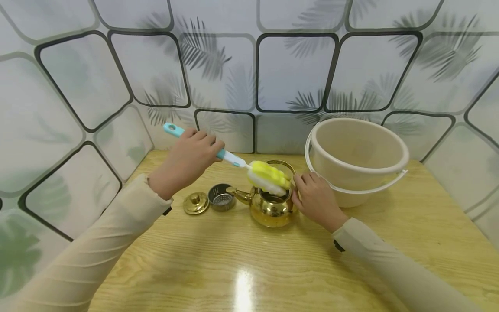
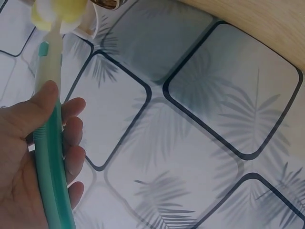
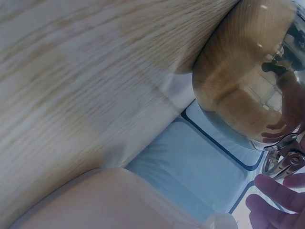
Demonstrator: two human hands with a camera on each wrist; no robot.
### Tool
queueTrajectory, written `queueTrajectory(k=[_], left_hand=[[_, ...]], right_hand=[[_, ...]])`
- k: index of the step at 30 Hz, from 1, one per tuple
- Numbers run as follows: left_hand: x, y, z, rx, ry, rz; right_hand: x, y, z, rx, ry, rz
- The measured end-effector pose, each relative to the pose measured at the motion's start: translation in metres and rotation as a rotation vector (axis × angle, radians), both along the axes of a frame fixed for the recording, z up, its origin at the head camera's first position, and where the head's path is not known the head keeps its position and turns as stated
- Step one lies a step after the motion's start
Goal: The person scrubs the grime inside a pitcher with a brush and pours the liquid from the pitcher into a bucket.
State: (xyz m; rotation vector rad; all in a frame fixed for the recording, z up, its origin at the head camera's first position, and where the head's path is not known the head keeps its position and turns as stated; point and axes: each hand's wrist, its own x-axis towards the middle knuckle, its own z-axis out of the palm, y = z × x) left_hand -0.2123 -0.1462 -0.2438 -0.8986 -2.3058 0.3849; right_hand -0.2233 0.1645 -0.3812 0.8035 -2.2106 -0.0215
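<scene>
My left hand (image 1: 191,157) grips the blue-green handle (image 2: 49,157) of a brush, fingers curled round it. The brush's yellow and white sponge head (image 1: 269,175) lies tilted at the mouth of a gold teapot (image 1: 274,213), its lower end at the opening. My right hand (image 1: 317,197) touches the pot's right side, by the handle joint; in the right wrist view its fingers (image 3: 274,191) are bent beside the metal fitting under the shiny pot body (image 3: 248,71). How firmly they hold it is hidden.
Left of the teapot's spout are a perforated metal strainer (image 1: 221,198) and a gold lid (image 1: 196,203). A large cream bucket (image 1: 354,147) with a white handle stands at the right, close behind my right hand. A patterned wall (image 1: 222,56) borders the wooden table (image 1: 218,268).
</scene>
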Motion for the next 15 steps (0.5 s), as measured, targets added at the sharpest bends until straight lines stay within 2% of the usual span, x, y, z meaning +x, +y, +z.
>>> queueTrajectory(k=[4, 9, 15], left_hand=[[-0.004, 0.005, 0.002, -0.041, 0.012, 0.002], [-0.009, 0.012, 0.005, -0.078, -0.022, 0.006], [-0.015, 0.022, 0.01, -0.137, -0.016, 0.003]], right_hand=[[0.0, 0.0, 0.0, 0.005, -0.002, -0.003], [0.001, 0.0, 0.0, 0.005, -0.013, -0.007], [0.001, 0.0, 0.0, 0.006, -0.018, -0.013]])
